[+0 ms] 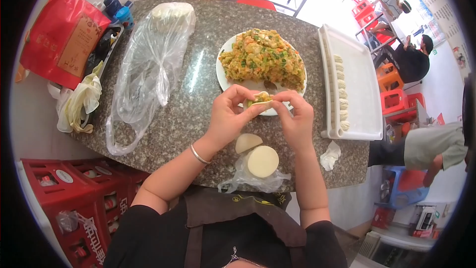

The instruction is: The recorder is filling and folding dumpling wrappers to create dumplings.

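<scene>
Between my two hands is a dumpling wrapper [264, 103] folded partly around chopped vegetable filling, its top still gaping. My left hand [232, 109] pinches its left side; my right hand [295, 113] pinches the right end with thumb and forefinger. Just beyond them a white plate [223, 70] bears a large heap of the filling [264, 56], with a dark spoon-like piece partly showing at its near edge. Closer to me, a stack of round wrappers [263, 161] sits on a crumpled plastic bag [238, 182]. A half-round piece of dough [248, 143] lies beside the stack.
On the right, a white plastic tray [359, 93] holds a row of pleated dumplings [342, 93]; crumpled tissue [330, 155] lies near it. A clear bag of wrappers [156, 56] and a red package [65, 37] are at left. Red crates [74, 193] stand below; people sit or stand beyond.
</scene>
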{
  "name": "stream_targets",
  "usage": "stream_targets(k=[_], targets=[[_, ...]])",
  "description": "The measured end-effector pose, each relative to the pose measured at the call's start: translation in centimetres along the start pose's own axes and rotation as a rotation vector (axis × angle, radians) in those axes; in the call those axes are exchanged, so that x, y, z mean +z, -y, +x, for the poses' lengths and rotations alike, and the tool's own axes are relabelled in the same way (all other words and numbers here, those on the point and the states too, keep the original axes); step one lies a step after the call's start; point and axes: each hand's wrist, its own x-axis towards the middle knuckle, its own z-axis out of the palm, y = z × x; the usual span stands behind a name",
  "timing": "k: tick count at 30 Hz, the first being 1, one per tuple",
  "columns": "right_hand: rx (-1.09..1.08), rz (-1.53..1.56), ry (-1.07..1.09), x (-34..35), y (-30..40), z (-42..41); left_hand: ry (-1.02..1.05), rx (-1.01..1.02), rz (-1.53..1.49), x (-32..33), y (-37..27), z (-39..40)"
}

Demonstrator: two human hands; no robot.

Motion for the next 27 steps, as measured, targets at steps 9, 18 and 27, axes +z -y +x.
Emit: stream_targets(k=[9, 18, 27], targets=[[0.199, 0.127, 0.089, -0.9, 0.3, 0.3, 0.069, 0.123, 0.001, -0.1, 0.5, -0.4], [0.091, 0.001, 0.039, -0.5, 0.7, 0.0, 0.039, 0.036, -0.024, 0.0, 0.1, -0.2], [0.044, -0.011, 0.092, -0.7, 1.0, 0.4, 0.081, 0.049, -0.029, -0.1, 0.4, -0.3]])
